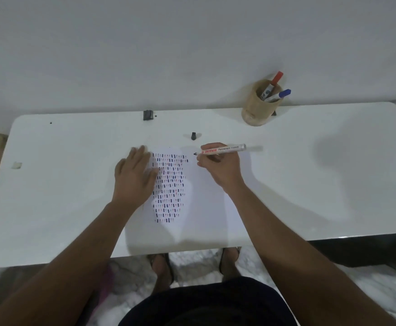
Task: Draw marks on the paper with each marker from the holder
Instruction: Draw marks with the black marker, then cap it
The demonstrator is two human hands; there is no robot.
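Note:
A white sheet of paper point(192, 208) lies on the white table point(310, 184), filled with rows of short red, blue and dark marks point(168, 187). My left hand point(133, 177) lies flat on the paper's left edge. My right hand point(218, 168) grips an uncapped permanent marker point(225, 148), held level with its black tip pointing left, just right of the top row of marks. Its black cap point(193, 136) stands on the table beyond the paper. A tan cup holder point(260, 104) at the back right holds a red-capped marker point(274, 82) and a blue-capped marker point(279, 94).
A small black clip-like object point(147, 115) sits at the table's far edge against the wall. A small pale scrap point(16, 165) lies near the left end of the table. My feet and dark shorts show below the near table edge.

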